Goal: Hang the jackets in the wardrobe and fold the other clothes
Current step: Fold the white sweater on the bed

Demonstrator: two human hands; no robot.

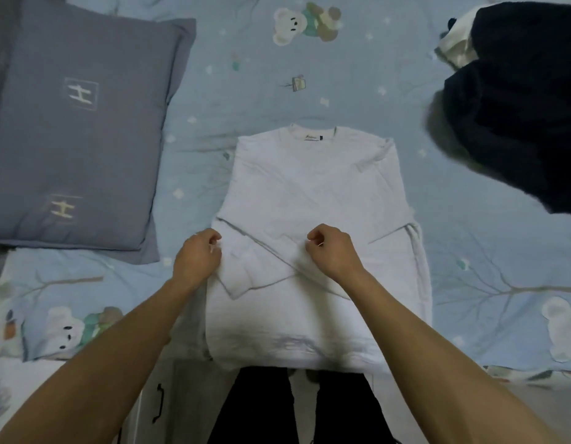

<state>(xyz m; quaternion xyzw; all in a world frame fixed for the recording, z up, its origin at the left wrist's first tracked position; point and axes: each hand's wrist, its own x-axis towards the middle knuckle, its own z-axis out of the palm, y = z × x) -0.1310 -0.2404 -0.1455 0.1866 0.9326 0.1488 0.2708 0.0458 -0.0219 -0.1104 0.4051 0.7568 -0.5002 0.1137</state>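
- Left hand (197, 256): fingers curled, pinching the left edge of the white long-sleeved cotton sweatshirt (313, 193) at its crossed sleeves.
- Sweatshirt: flat on the pale blue bear-print bed sheet (485, 267), long axis running straight away from the person, collar at the far end.
- Right hand (332, 251): fingers curled, pinching the cloth at mid-width; neither hand is nearer the collar.

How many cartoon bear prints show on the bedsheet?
3: one bear print at top centre, one lower left beside the forearm, one at the right edge; clothes may hide others.
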